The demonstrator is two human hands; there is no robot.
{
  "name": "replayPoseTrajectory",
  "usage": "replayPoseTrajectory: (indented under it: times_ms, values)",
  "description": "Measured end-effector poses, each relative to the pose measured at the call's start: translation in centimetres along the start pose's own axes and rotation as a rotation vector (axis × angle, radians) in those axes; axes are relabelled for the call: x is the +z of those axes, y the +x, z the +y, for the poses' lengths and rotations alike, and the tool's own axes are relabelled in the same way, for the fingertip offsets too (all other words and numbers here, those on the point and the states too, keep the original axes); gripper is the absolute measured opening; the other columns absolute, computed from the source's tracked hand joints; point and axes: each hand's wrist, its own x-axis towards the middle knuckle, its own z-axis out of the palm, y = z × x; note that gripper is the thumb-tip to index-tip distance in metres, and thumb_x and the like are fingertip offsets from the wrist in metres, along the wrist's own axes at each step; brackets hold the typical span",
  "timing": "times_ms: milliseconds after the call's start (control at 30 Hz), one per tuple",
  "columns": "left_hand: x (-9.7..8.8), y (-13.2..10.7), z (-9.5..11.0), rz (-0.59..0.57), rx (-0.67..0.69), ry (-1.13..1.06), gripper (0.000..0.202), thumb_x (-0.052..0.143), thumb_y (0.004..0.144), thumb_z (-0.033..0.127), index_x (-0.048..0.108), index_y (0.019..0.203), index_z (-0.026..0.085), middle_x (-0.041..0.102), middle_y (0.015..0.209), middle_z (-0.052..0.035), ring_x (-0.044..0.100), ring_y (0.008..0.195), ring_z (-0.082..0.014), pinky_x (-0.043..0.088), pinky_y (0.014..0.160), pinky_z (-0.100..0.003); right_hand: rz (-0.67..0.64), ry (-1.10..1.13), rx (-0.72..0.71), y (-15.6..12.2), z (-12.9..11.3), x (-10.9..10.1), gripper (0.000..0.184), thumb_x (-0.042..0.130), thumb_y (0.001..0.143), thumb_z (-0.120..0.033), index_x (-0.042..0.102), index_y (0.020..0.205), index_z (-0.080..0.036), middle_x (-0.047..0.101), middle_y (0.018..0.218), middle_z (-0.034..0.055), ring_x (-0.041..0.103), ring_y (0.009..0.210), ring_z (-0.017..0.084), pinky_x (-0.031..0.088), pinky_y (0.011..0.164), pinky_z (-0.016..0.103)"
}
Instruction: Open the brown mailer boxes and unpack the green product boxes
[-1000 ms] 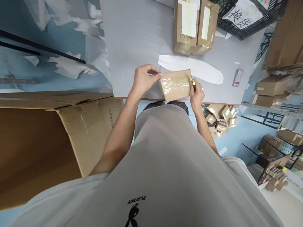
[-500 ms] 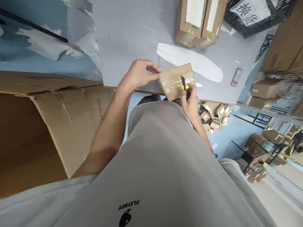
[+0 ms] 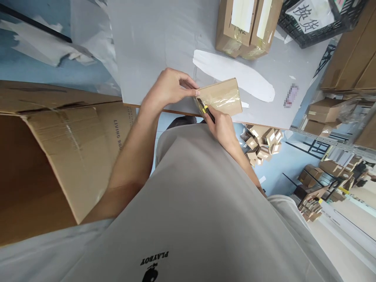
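Note:
A small taped cardboard box (image 3: pixel 222 96) rests at the near edge of the grey table (image 3: pixel 158 43). My left hand (image 3: pixel 169 88) pinches the box's left end, fingers closed on it. My right hand (image 3: pixel 221 125) grips a black and yellow utility knife (image 3: pixel 205 110), whose tip lies against the box's near left corner.
Two taller taped cartons (image 3: pixel 245 27) stand at the back of the table, beside a black crate (image 3: pixel 320 19) with a paper sign. A white paper strip (image 3: pixel 235 74) lies behind the box. A large open carton (image 3: pixel 58 149) sits left; several small boxes (image 3: pixel 261 143) lie on the floor.
My right hand has carried the knife from the box's right end across to its near left corner. The left hand has kept its hold on the box.

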Motion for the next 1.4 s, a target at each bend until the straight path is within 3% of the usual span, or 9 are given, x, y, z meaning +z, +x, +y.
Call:
replayPoseTrajectory:
  times_ms: [233, 400, 667, 900, 967, 1033, 1167, 1267, 1400]
  values:
    - [0.8, -0.4, -1.2, 0.093, 0.049, 0.042, 0.015, 0.103, 0.087, 0.029, 0.09, 0.095, 0.026, 0.089, 0.097, -0.0015, 0.088, 0.103, -0.0324, 0.072, 0.114, -0.057, 0.037, -0.071, 0.057, 1.3, -0.3, 2.3, 0.037, 0.05, 0.129, -0.037, 0.076, 0.147, -0.019, 0.087, 0.117, 0.0168, 0.085, 0.117, 0.034, 0.066, 0.111, 0.047]
    - [1.8, -0.9, -1.7, 0.157, 0.045, 0.047, 0.021, 0.103, 0.088, 0.043, 0.09, 0.094, 0.028, 0.089, 0.096, -0.0025, 0.088, 0.1, -0.0338, 0.072, 0.113, -0.059, -0.03, -0.062, 0.153, 0.3, 0.2, 3.7, 0.038, 0.047, 0.127, -0.031, 0.077, 0.144, -0.016, 0.086, 0.115, 0.0213, 0.085, 0.115, 0.039, 0.067, 0.11, 0.056]
    - [2.8, -1.2, -2.4, 0.258, 0.052, 0.095, 0.019, 0.096, 0.092, 0.045, 0.088, 0.098, 0.029, 0.089, 0.1, -0.0005, 0.086, 0.094, -0.0289, 0.07, 0.109, -0.052, -0.092, -0.169, 0.233, -0.7, -1.7, 2.2, 0.037, 0.051, 0.124, -0.019, 0.075, 0.151, -0.017, 0.086, 0.127, 0.0214, 0.084, 0.117, 0.039, 0.066, 0.108, 0.054]
    - [2.8, -1.3, -2.4, 0.256, 0.04, 0.073, 0.019, 0.092, 0.096, 0.042, 0.086, 0.104, 0.026, 0.09, 0.117, -0.0043, 0.087, 0.111, -0.0303, 0.069, 0.108, -0.05, -0.217, -0.223, 0.253, -5.0, -1.9, 0.6, 0.042, 0.053, 0.12, -0.018, 0.075, 0.156, -0.024, 0.087, 0.127, 0.0196, 0.086, 0.112, 0.038, 0.068, 0.101, 0.049]
    - [2.9, -1.6, -2.3, 0.259, 0.038, 0.076, 0.015, 0.09, 0.094, 0.035, 0.087, 0.105, 0.026, 0.09, 0.119, -0.0051, 0.087, 0.105, -0.0295, 0.071, 0.105, -0.05, -0.128, -0.172, 0.204, -5.6, -0.9, -0.4, 0.04, 0.053, 0.122, -0.024, 0.074, 0.156, -0.026, 0.087, 0.126, 0.0177, 0.086, 0.113, 0.037, 0.067, 0.103, 0.048]
    - [3.2, -1.8, -2.2, 0.267, 0.039, 0.08, 0.015, 0.089, 0.095, 0.034, 0.087, 0.108, 0.026, 0.09, 0.122, -0.0057, 0.085, 0.103, -0.0279, 0.071, 0.103, -0.05, 0.066, -0.102, 0.153, -5.1, 1.2, -1.5, 0.04, 0.048, 0.126, -0.036, 0.073, 0.157, -0.026, 0.087, 0.13, 0.0175, 0.084, 0.12, 0.037, 0.065, 0.107, 0.047]
    - [3.7, -1.7, -2.2, 0.301, 0.052, 0.088, 0.023, 0.088, 0.1, 0.042, 0.085, 0.112, 0.023, 0.088, 0.128, -0.0066, 0.083, 0.109, -0.0265, 0.071, 0.102, -0.049, 0.465, -0.018, 0.176, -1.4, 7.6, -2.6, 0.057, 0.033, 0.131, -0.055, 0.072, 0.155, -0.021, 0.085, 0.134, 0.0205, 0.083, 0.128, 0.038, 0.063, 0.111, 0.047]
    - [3.6, -1.3, -2.1, 0.331, 0.069, 0.103, 0.025, 0.085, 0.101, 0.045, 0.084, 0.115, 0.025, 0.086, 0.129, -0.0071, 0.083, 0.112, -0.0281, 0.071, 0.102, -0.052, 0.462, 0.008, 0.26, 0.5, 11.1, -1.8, 0.06, 0.036, 0.13, -0.062, 0.073, 0.152, -0.021, 0.087, 0.124, 0.0183, 0.088, 0.116, 0.036, 0.063, 0.107, 0.043]
    - [3.7, -0.9, -1.1, 0.34, 0.135, 0.159, 0.028, 0.082, 0.105, 0.053, 0.083, 0.121, 0.031, 0.082, 0.136, -0.0068, 0.079, 0.126, -0.0334, 0.068, 0.114, -0.06, 0.413, 0.054, 0.28, -0.7, 11.4, 0.5, 0.052, 0.043, 0.13, -0.058, 0.073, 0.151, -0.021, 0.09, 0.122, 0.0173, 0.089, 0.115, 0.036, 0.062, 0.106, 0.041]
